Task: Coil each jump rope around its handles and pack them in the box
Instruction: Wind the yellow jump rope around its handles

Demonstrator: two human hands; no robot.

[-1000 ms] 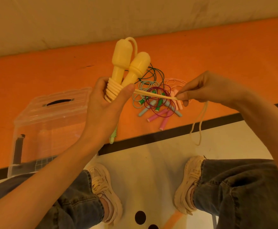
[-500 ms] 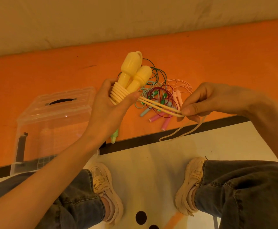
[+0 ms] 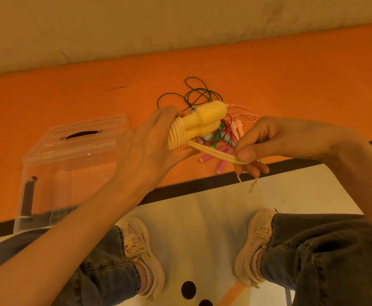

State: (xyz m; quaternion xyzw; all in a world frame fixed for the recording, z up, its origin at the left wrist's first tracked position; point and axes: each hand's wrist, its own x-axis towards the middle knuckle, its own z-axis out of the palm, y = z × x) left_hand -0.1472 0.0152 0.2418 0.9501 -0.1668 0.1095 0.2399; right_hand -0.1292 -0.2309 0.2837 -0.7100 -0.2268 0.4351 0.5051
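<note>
head | L hand grips handles, now tipped sideways | R fingers pinch rope

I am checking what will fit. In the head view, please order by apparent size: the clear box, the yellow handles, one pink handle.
1. clear box, by far the largest.
2. yellow handles, though they are held up nearer the camera, which enlarges them.
3. pink handle, the smallest.
</note>
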